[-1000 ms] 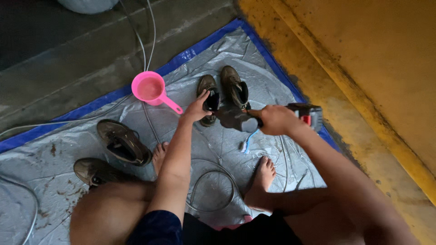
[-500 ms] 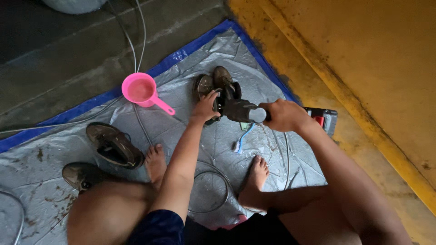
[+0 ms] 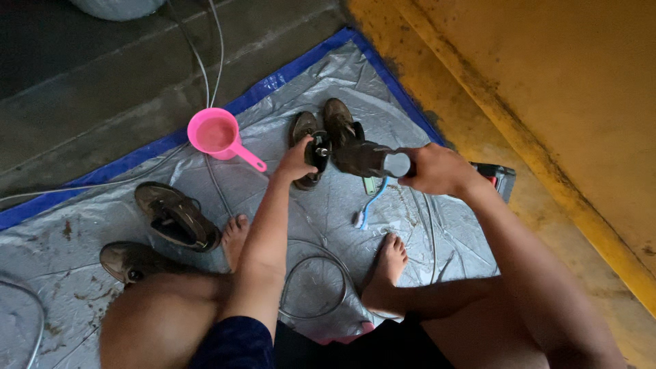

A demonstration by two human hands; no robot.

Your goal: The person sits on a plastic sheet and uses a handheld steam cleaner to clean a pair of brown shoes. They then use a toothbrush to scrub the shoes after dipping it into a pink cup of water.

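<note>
Near centre of frame, right hand (image 3: 437, 169) grips a dark power tool (image 3: 365, 158) w/ fingers wrapped tight round its body; tool lies roughly horizontal, nose pointing left toward the left hand. Left hand (image 3: 297, 160) sits just left of it, fingers curled and pinching a small dark fitting (image 3: 320, 150) at the tool's front end; whether it's actually joined to the tool, can't tell. Right below and behind both hands, a pair of brown shoes (image 3: 326, 133) lies side by side on a grey tarp (image 3: 89, 273) w/ blue edge. Pink scoop (image 3: 220, 135) sits upper left of the hands, handle aimed at them. Blue-handled brush (image 3: 367, 205) lies on the tarp just below the tool. Lower left: two more brown shoes (image 3: 174, 217), one overlapping the other's area, near a bare foot. Thin hose (image 3: 318, 283) loops between the person's two feet, lower centre. Red-and-black object (image 3: 499, 179) shows behind right wrist, partly hidden. Yellow concrete (image 3: 547, 82) fills the right side.
</note>
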